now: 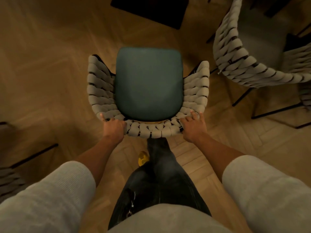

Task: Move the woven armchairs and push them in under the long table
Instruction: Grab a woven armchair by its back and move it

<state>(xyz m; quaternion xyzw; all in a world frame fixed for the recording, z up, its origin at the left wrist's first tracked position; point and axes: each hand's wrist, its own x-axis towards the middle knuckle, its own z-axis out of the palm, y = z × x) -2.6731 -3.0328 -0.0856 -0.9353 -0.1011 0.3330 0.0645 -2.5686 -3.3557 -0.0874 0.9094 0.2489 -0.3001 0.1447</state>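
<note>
Both hands [114,127] [193,126] grip the armchair's [149,83] near backrest.

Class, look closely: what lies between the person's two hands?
The armchair's woven backrest spans from the left hand to the right hand, shown in the head view.

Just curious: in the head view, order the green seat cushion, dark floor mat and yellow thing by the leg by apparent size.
1. green seat cushion
2. dark floor mat, though cropped and farther off, so uncertain
3. yellow thing
</note>
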